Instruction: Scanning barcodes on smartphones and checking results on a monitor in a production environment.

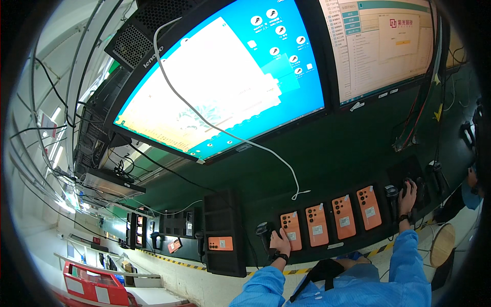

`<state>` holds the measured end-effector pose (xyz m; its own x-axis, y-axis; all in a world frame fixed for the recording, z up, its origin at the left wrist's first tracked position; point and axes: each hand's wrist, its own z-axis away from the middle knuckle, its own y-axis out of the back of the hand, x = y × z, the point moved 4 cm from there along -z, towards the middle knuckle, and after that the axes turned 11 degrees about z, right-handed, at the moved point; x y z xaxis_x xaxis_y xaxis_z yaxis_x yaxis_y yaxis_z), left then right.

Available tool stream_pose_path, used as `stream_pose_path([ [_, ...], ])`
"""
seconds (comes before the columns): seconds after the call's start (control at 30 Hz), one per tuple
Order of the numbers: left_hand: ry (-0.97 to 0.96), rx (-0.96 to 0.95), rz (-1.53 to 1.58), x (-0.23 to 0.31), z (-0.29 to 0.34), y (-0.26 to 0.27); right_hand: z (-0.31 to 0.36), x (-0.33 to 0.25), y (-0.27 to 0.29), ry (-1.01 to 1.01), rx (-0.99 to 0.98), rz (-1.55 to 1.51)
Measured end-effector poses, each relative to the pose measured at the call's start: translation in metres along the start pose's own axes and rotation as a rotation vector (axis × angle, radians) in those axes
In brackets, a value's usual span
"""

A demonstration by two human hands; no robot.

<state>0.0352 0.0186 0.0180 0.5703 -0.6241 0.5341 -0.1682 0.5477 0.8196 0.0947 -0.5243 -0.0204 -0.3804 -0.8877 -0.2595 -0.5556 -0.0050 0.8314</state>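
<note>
Several orange smartphones lie back up in a row on the dark bench, each with a white label. My left hand (280, 242) reaches over the left edge of the leftmost orange phone (292, 234), fingers stretched out and touching it. Just left of that hand is a black handheld scanner (264, 229). At the right end of the row, beyond the rightmost orange phone (370, 210), stands another black handheld scanner (392, 192). My right hand (407, 198) lies beside it with fingers extended over a dark surface; anything under the palm is hidden.
A black tray (225, 263) at left holds an orange phone (220, 243). Two lit monitors (225, 87) stand behind the bench. A white cable (276, 152) hangs across, ending behind the phones. A round stool (443, 244) and another person's hand (471, 177) are at right.
</note>
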Motion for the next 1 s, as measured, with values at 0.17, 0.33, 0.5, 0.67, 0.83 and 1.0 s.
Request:
stream_pose_path([
  [0.17, 0.009, -0.002, -0.012, -0.0024, -0.0010, -0.0022, 0.0005, 0.0026, -0.0020, -0.024, -0.016, 0.025],
  [0.33, -0.067, 0.062, -0.035, -0.0051, -0.0033, -0.0036, 0.0018, 0.0036, -0.0046, -0.016, -0.019, 0.016],
  [0.5, -0.016, 0.009, -0.004, -0.0067, -0.0030, -0.0049, 0.0023, 0.0042, -0.0055, -0.028, -0.027, 0.012],
  [0.67, -0.042, 0.007, -0.043, -0.0048, -0.0034, -0.0042, 0.0020, 0.0041, -0.0047, -0.032, -0.023, 0.035],
  [0.83, -0.039, 0.031, -0.036, -0.0057, -0.0032, -0.0040, 0.0018, 0.0044, -0.0059, -0.017, -0.030, 0.014],
  [1.0, -0.031, 0.030, -0.029, -0.0016, -0.0014, -0.0008, 0.0015, 0.0040, -0.0057, -0.022, -0.029, 0.013],
])
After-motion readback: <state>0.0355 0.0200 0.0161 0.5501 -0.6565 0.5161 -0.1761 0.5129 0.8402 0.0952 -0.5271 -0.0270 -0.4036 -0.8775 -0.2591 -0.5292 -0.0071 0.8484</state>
